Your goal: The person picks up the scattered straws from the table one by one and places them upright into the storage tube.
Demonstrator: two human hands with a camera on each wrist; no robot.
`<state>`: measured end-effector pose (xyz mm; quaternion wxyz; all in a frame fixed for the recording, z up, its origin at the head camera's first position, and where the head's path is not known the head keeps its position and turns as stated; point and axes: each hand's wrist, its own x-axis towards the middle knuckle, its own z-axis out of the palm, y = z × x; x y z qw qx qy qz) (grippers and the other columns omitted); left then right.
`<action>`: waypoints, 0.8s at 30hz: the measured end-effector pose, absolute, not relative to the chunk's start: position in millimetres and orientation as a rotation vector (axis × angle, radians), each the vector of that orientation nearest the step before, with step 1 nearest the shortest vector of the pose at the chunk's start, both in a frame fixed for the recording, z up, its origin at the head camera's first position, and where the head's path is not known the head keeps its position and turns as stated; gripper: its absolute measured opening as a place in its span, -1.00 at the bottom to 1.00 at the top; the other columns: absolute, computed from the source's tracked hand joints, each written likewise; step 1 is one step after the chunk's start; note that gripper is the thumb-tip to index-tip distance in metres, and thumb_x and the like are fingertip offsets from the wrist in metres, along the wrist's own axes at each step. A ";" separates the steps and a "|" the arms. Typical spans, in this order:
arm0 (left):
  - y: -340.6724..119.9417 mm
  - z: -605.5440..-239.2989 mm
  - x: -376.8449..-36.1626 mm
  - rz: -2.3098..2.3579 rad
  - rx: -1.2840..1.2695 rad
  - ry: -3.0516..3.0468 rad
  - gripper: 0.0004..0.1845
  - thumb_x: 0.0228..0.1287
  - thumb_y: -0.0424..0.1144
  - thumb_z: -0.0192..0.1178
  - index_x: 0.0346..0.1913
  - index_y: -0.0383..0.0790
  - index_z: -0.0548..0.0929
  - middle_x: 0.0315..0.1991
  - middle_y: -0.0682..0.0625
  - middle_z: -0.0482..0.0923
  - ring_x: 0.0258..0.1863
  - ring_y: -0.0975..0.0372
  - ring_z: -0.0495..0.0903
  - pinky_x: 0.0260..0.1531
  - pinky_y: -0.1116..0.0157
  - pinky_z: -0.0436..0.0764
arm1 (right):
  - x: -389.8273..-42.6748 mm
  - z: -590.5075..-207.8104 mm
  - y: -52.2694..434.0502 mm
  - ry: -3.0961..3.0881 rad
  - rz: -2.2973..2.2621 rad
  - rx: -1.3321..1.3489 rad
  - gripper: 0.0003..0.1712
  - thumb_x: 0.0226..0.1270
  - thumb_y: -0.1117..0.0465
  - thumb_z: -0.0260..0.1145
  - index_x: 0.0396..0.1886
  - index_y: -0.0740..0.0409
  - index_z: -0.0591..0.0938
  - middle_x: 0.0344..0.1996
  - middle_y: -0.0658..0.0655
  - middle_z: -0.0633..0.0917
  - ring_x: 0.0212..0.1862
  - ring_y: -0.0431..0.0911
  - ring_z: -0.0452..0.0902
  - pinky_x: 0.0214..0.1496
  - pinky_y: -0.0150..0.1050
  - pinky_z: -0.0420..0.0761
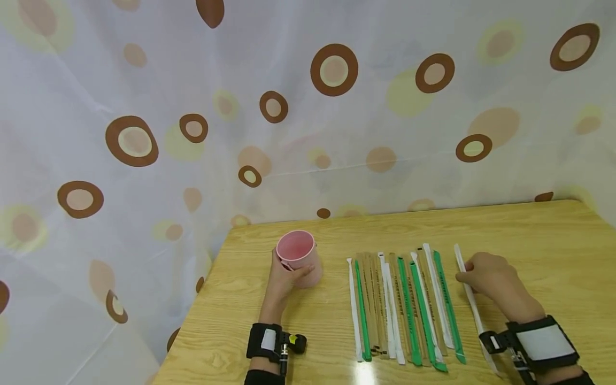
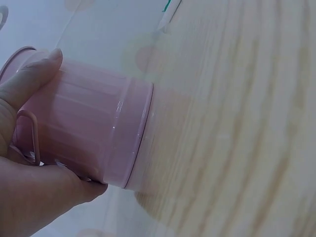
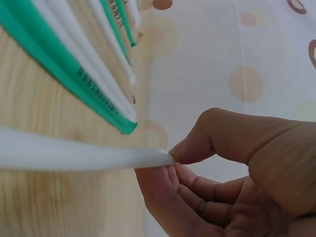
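While the left hand (image 1: 284, 278) wraps its fingers round the pink cup (image 1: 299, 258) standing upright on the wooden worktop (image 1: 529, 235), the head view shows the right hand (image 1: 486, 275) pinching a white wrapped straw (image 1: 469, 291) just right of the row of wrapped straws (image 1: 404, 307). From the left wrist, thumb and fingers clasp the cup's ribbed wall (image 2: 94, 133) beside its handle. From the right wrist, thumb and fingertips nip the white straw's end (image 3: 98, 157), green and white ones lying beyond.

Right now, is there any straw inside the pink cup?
No, the pink cup looks empty in the head view; the wrapped straws lie on the table.
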<state>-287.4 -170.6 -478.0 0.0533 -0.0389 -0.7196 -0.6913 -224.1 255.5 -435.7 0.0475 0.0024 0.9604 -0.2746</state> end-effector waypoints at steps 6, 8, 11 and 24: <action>-169.7 -479.4 -286.4 -2.139 -0.117 -2.166 0.04 0.01 -0.54 0.51 0.50 -0.26 0.09 0.43 -0.27 0.25 0.45 -0.10 0.23 0.47 -0.05 0.17 | -221.9 -422.0 249.8 2.942 -0.895 -0.041 -0.67 0.31 0.20 0.29 -0.24 0.48 0.61 -0.50 0.15 0.65 -0.48 -0.09 0.54 -0.47 -0.22 0.45; -169.7 -480.2 -287.2 -2.132 -0.112 -2.177 0.05 0.01 -0.52 0.52 0.50 -0.25 0.09 0.42 -0.25 0.26 0.45 -0.08 0.24 0.47 -0.05 0.18 | -220.5 -416.9 247.3 2.959 -0.920 -0.057 -0.61 0.31 0.20 0.29 -0.14 0.55 0.58 -0.42 0.21 0.68 -0.44 -0.09 0.57 -0.46 -0.21 0.48; -169.1 -480.6 -288.2 -2.131 -0.114 -2.182 0.06 0.01 -0.51 0.52 0.51 -0.23 0.09 0.42 -0.23 0.26 0.45 -0.07 0.23 0.47 -0.06 0.18 | -216.0 -409.7 242.2 2.985 -0.949 -0.073 -0.56 0.33 0.20 0.28 -0.05 0.57 0.54 -0.32 0.30 0.69 -0.41 -0.07 0.59 -0.46 -0.19 0.51; -173.9 -477.2 -287.4 -2.143 -0.149 -2.195 0.05 0.03 -0.52 0.51 0.52 -0.21 0.09 0.44 -0.22 0.25 0.45 -0.07 0.23 0.46 -0.05 0.20 | -203.8 -398.1 207.4 3.221 -1.152 -0.204 -0.67 0.27 0.28 0.26 -0.05 0.43 0.52 -0.30 0.25 0.68 -0.26 0.07 0.63 -0.32 -0.14 0.58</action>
